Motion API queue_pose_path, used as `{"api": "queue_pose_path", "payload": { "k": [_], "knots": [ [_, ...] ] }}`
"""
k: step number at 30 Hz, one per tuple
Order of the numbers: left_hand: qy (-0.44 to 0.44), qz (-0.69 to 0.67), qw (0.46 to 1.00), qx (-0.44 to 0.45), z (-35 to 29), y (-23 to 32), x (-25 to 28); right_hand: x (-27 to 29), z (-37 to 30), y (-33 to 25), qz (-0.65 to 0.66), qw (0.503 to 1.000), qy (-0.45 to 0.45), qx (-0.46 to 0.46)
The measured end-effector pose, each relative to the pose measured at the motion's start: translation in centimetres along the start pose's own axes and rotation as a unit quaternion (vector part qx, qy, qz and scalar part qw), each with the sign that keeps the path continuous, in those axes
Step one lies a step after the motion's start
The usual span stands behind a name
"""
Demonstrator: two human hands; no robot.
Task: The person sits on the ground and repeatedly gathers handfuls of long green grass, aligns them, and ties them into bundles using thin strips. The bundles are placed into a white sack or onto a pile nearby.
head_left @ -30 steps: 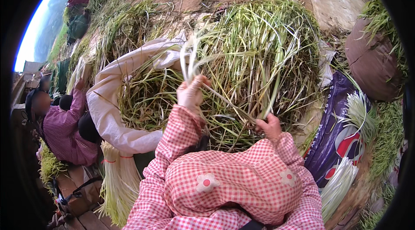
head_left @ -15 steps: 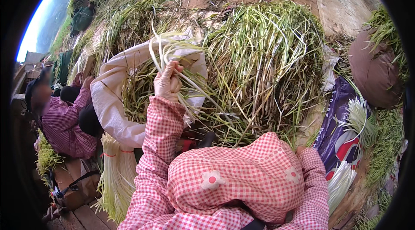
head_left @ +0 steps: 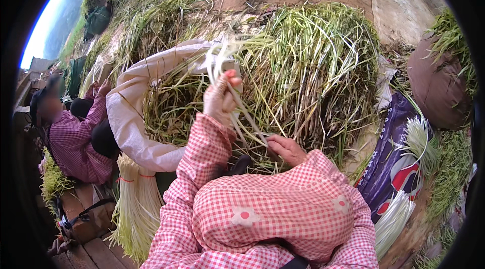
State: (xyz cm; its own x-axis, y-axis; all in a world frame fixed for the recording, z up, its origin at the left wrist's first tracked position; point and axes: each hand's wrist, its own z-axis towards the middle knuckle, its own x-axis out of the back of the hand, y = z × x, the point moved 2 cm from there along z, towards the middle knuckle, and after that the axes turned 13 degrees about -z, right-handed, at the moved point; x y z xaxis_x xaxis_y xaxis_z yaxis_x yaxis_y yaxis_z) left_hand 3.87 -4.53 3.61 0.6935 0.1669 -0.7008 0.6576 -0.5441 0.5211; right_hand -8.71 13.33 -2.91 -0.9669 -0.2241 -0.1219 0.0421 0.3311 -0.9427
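My left hand (head_left: 220, 100) is closed around a small bunch of pale, chive-like stalks (head_left: 214, 64), raised over the right rim of a white cloth sack (head_left: 124, 112). Their leafy tops fan out above the fist, and long ends slope down to the right. At those lower ends my right hand (head_left: 287, 149) has its fingers pinched on the stalks. Inside the open sack lie brown and green trimmings (head_left: 174, 102). Just beyond my right hand spreads a big heap of uncleaned green stalks (head_left: 313, 67), its brownish root ends toward me.
Tied white bundles (head_left: 136, 193) stand left of my arm. More pale bundles (head_left: 394, 218) lie at right, by a purple printed bag (head_left: 386, 158). A brown, rounded sack (head_left: 437, 82) sits farther right. A person in a checked shirt (head_left: 81, 142) works at far left.
My left hand has moved right with the stalks. My right hand has come up from beside my lap to their lower ends, closing its fingers there.
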Motion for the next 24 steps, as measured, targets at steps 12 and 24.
{"api": "queue_pose_path", "payload": {
  "k": [12,24],
  "knots": [
    [0.087,0.06,0.994,-0.019,-0.5,-2.9,6.0,3.6,-5.1,0.8,0.07,0.975,0.21,-0.022],
    [-0.09,0.007,0.974,0.206,-5.2,-8.9,-0.4,0.7,-4.7,-2.0,-0.228,0.969,0.089,0.033]
  ]
}}
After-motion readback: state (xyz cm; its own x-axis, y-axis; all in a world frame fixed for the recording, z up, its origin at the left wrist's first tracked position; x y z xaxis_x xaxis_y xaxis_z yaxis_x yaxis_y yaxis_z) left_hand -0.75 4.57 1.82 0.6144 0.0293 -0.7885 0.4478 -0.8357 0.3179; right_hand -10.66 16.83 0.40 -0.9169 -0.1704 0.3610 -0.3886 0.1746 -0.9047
